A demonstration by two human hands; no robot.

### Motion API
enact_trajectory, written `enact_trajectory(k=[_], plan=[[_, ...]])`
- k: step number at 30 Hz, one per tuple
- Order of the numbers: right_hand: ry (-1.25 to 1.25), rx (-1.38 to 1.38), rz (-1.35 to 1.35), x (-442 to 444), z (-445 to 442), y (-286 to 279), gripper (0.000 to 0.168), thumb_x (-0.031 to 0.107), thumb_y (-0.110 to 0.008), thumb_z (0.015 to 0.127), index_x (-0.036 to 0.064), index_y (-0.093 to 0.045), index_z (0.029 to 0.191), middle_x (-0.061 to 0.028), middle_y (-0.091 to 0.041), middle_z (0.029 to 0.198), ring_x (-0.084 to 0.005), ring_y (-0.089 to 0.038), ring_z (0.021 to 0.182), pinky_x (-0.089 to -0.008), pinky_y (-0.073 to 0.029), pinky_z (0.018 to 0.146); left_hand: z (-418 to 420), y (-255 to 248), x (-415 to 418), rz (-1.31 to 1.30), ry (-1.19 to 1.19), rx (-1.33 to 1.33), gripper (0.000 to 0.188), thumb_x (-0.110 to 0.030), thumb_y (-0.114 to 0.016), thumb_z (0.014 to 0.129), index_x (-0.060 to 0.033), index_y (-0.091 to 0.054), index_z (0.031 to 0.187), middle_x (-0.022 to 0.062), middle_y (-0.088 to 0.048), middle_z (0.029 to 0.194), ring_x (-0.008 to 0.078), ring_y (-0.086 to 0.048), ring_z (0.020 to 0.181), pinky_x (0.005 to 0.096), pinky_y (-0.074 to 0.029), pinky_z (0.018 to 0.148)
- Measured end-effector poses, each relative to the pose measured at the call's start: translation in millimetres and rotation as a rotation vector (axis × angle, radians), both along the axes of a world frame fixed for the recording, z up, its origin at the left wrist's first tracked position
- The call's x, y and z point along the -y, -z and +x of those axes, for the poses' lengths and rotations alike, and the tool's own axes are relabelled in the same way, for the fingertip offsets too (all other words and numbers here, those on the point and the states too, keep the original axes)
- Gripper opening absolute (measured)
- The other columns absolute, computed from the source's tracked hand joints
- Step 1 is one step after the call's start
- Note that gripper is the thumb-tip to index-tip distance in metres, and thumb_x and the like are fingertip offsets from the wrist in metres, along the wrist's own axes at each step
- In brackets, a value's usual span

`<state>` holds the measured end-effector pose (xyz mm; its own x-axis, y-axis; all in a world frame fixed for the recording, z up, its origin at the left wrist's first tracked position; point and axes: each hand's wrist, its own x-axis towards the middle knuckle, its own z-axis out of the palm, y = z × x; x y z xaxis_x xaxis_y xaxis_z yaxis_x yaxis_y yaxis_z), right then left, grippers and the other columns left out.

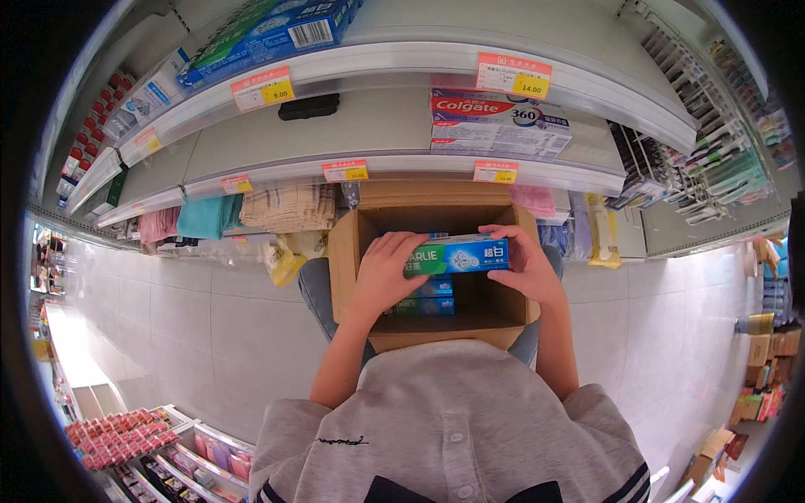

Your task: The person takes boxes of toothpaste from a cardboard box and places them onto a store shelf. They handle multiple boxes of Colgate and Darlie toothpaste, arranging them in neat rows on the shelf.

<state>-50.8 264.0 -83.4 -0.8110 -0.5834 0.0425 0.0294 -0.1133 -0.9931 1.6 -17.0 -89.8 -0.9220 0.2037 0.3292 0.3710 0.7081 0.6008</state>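
Observation:
Between my hands is a green and blue toothpaste box (pixel 462 256), level above the mouth of a cardboard carton (pixel 434 341). My left hand (pixel 391 270) grips its green end, with the thumb along the lower edge. The blue end is pinched by the thumb and fingers of my right hand (pixel 525 264). Inside the carton, more toothpaste boxes (pixel 427 306) lie stacked on the left side, partly hidden by my left hand. The carton's flaps are folded outward, and it sits between my knees.
Colgate toothpaste boxes (pixel 497 122) stand on the middle shelf (pixel 377 129). Blue and green boxes (pixel 264 38) lie on the upper shelf. A black object (pixel 308 107) rests at the middle shelf's back. Folded towels (pixel 289 204) sit below. Hanging packs of toothbrushes (pixel 717 144) line the right.

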Motion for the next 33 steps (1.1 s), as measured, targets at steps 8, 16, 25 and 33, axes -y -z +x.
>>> enact_trajectory(k=[8,16,25,33], plan=[[0.268,-0.697,0.693,19,13,-27,0.061,-0.003,-0.076,0.076,0.011,-0.058,0.132,-0.0096,-0.053,0.143,-0.0309,-0.056,0.127,-0.0398,-0.046,0.107,-11,-27,25,-0.150,-0.016,-0.129,0.064,-0.012,-0.085,0.061,-0.0102,-0.067,0.122,0.0086,-0.066,0.119,0.0314,-0.062,0.110,0.0439,-0.049,0.097],[0.444,-1.060,0.694,46,17,-68,0.065,-0.001,-0.082,0.066,0.003,-0.064,0.128,-0.0122,-0.061,0.129,-0.0369,-0.059,0.115,-0.0441,-0.051,0.097,-18,-97,40,-0.347,0.048,-0.283,0.067,-0.018,-0.087,0.061,-0.0109,-0.064,0.124,0.0059,-0.064,0.119,0.0278,-0.060,0.113,0.0427,-0.047,0.101],[0.684,-1.323,0.414,37,-22,-161,0.068,-0.001,-0.081,0.065,0.004,-0.064,0.130,-0.0166,-0.064,0.126,-0.0355,-0.062,0.115,-0.0442,-0.051,0.097,-44,-165,58,-0.020,-0.233,-1.002,0.055,-0.009,-0.082,0.070,-0.0070,-0.062,0.121,0.0139,-0.058,0.132,0.0381,-0.056,0.119,0.0468,-0.044,0.103],[0.595,-1.334,0.417,105,-112,-262,0.053,0.011,-0.081,0.080,0.004,-0.064,0.129,-0.0179,-0.068,0.121,-0.0338,-0.067,0.106,-0.0385,-0.053,0.092,-125,-233,103,-0.120,-0.450,-0.857,0.029,-0.020,-0.066,0.092,-0.0032,-0.063,0.115,0.0132,-0.068,0.113,0.0331,-0.062,0.106,0.0461,-0.044,0.096]])
